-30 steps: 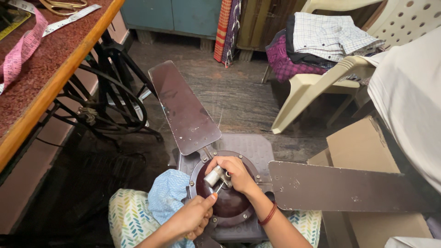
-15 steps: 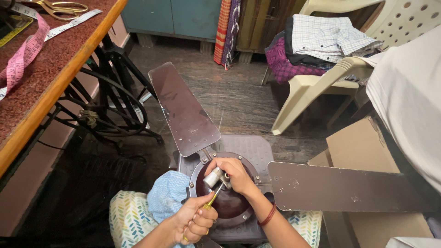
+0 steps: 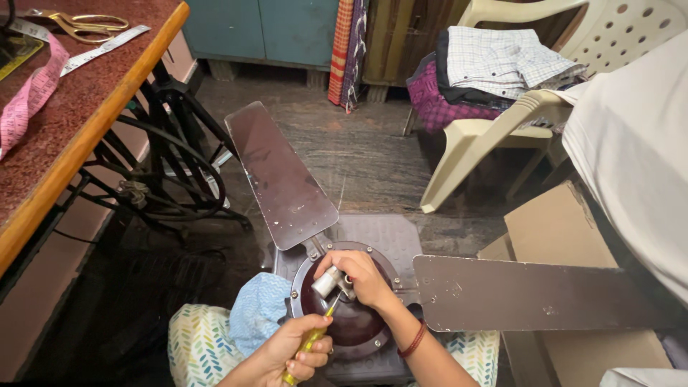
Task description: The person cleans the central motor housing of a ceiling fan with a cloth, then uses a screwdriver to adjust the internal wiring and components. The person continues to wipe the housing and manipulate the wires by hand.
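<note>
Fan motor hub (image 3: 351, 322) sits on my lap, dark maroon dome w/ a metal rim ring, right in the lower middle of view. My right hand (image 3: 365, 279) is curled over the silver shaft piece (image 3: 328, 281) at the hub's centre, fingers clamped round it, pinning it. My left hand (image 3: 297, 351) is fisted on the yellow screwdriver (image 3: 309, 342), tip angled up into the base of that shaft piece; can't see the exact screw, my fingers hide it.

Risk as I see it: driver goes in at a slant, so the tip could skip out and gouge the glossy dome or jab my right fingers sitting just beside it. Hub only rests on my knees and a blue cloth (image 3: 261, 315), so a hard push could rock the whole thing, and the long blades give it leverage.

Blades: one (image 3: 281, 175) points away toward the floor, flat, brown, smooth, rounded corners; the other (image 3: 530, 294) runs out to my right, dusty, w/ small holes near its root. Beyond: cardboard box (image 3: 552, 229), cream plastic chair (image 3: 502, 122) piled w/ folded clothes, and a red-topped table (image 3: 79, 107) to the left w/ scissors (image 3: 79, 23) and a pink tape measure (image 3: 29, 100).
</note>
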